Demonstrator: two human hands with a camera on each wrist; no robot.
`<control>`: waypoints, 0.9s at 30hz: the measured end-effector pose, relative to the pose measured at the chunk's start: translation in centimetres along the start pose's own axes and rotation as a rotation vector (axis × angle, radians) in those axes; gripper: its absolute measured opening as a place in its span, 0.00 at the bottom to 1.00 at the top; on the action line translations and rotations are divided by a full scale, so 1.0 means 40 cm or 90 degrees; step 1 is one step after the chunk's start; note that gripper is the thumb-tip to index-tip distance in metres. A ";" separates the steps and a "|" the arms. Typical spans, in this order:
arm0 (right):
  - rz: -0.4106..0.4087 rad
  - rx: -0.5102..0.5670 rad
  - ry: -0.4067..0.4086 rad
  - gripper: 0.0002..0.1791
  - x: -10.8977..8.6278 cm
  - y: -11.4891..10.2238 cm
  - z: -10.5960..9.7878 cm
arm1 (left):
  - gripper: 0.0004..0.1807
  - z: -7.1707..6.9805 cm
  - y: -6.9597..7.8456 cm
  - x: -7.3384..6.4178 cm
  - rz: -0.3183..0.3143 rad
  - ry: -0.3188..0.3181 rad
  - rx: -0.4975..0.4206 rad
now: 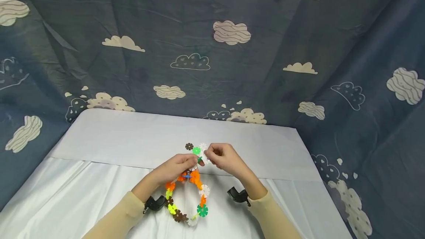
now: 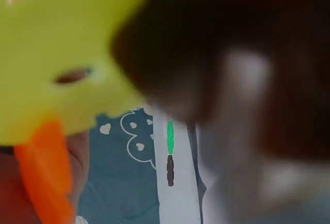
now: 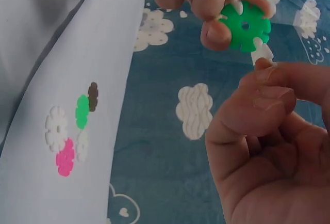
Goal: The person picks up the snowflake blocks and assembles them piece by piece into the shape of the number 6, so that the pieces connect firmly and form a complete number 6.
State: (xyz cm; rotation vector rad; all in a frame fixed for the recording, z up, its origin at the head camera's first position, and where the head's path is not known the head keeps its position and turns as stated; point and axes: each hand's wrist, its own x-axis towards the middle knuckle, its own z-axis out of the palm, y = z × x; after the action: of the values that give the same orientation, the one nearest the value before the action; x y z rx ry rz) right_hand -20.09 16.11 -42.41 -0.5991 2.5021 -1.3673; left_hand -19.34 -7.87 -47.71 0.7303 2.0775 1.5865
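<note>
My left hand (image 1: 176, 166) pinches a green snowflake disc (image 3: 245, 26), notched round its edge. A white snowflake disc (image 3: 261, 53), mostly covered by fingers, meets the green one's lower edge. Thumb and fingertips of my right hand (image 3: 273, 121) pinch that white disc. Below the left hand, a loop of joined snowflake discs (image 1: 180, 215) in orange, yellow, brown, white and green runs down in front of the table. One yellow disc (image 2: 51, 38) of the loop fills much of the left wrist view, with an orange disc (image 2: 47, 175) slotted into it. Dark blurred shapes hide the rest there.
Loose snowflake discs lie on the white-covered table (image 1: 259, 150) beyond the hands: brown (image 1: 189, 146), light green (image 1: 196, 150), white (image 3: 55, 129) and pink (image 3: 65, 157). A dark cloud-print curtain (image 1: 139, 69) stands behind and at both sides. Black wrist cameras sit on both arms.
</note>
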 end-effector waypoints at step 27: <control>0.084 -0.366 0.081 0.16 0.091 0.201 0.033 | 0.23 0.003 -0.062 0.020 -0.108 0.143 -0.206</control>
State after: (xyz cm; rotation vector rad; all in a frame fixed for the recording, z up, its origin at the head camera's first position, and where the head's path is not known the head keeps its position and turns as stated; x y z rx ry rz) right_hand -24.78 17.31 -49.90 -0.4398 2.9850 -0.6454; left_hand -20.25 -7.80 -50.15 0.2665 1.9007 1.9139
